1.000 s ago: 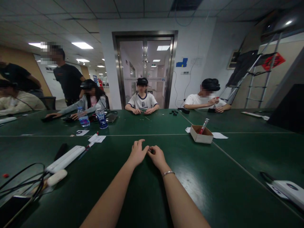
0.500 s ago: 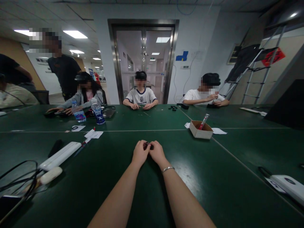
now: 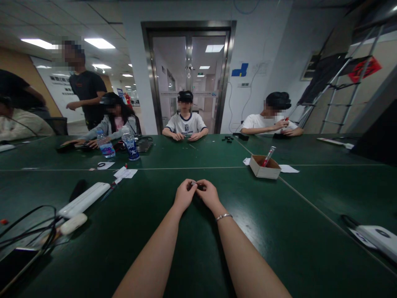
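My left hand (image 3: 184,194) and my right hand (image 3: 209,194) meet over the green table (image 3: 279,231), fingertips pinched together. Between them sits a small dark object (image 3: 197,185), too small to name, with both hands closed on it. A silver bracelet (image 3: 223,216) circles my right wrist. Both forearms stretch out from the bottom edge of the view.
A small cardboard box (image 3: 263,167) with a red-capped tube stands to the right. A white power strip (image 3: 84,199), black cables (image 3: 27,231) and paper slips (image 3: 125,173) lie to the left. Two water bottles (image 3: 130,145) and several seated people are at the far side.
My two hands have closed tighter together and shifted slightly away from me; the camera view has tilted a little.
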Demonstrator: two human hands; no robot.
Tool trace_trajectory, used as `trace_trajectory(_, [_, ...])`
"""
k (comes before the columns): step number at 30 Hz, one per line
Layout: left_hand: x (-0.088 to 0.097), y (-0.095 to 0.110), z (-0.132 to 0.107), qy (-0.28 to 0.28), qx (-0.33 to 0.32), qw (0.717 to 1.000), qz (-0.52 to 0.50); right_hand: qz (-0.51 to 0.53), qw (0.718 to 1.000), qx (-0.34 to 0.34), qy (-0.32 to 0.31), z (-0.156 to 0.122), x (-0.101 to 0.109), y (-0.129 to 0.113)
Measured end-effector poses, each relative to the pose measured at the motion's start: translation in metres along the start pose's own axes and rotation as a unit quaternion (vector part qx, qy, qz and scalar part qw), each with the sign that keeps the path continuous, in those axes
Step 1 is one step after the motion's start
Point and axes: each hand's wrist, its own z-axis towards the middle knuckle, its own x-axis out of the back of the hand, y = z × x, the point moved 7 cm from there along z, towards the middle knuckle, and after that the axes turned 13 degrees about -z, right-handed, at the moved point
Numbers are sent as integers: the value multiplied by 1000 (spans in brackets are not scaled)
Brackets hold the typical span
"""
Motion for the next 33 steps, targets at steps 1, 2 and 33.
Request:
trace_trajectory(1, [1,-1,1,3,5,1000,-7,29,999,-12,-6,0,-1,2])
trace_trajectory(2, [2,-3,1,6,10,1000,-16,57,998,-20,-14,0,-1,3])
trace_trajectory(33, [5,-11,7,9,30,998,-49,258,961,-89,-42,5,3,18])
